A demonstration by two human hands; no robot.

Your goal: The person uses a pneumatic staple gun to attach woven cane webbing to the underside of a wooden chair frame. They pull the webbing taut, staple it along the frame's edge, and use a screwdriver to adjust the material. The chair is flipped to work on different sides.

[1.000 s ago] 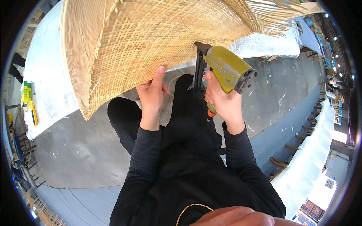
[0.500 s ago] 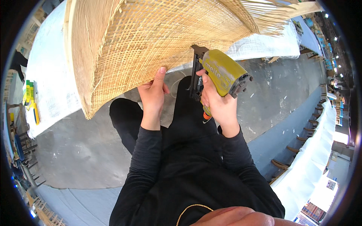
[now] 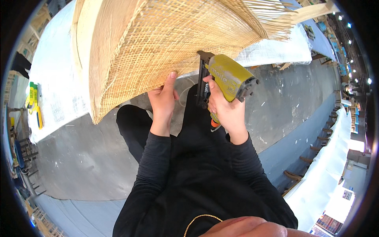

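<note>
A tan woven cane sheet [image 3: 169,41] spreads over a curved wooden frame [image 3: 104,43], with loose strands fringing its far right end. My left hand [image 3: 163,100] pinches the sheet's near edge, thumb on top and fingers curled beneath. In my right hand [image 3: 227,108] is a yellow-green staple gun [image 3: 231,73] with a black magazine, gripped by its handle. Its nose meets the cane near the sheet's edge, right of my left hand. An orange-ringed hose fitting [image 3: 215,124] shows below the handle.
Under the frame lies a white-covered work table [image 3: 55,106]. On its left part rest a yellow utility knife [image 3: 38,116] and a green-and-yellow item [image 3: 32,94]. Grey floor [image 3: 83,158] surrounds my legs. A long white-covered bench [image 3: 327,158] runs along the right.
The staple gun and my right hand have shifted slightly left along the cane edge. The sheet and frame appear a little further right, and my left hand keeps its pinch.
</note>
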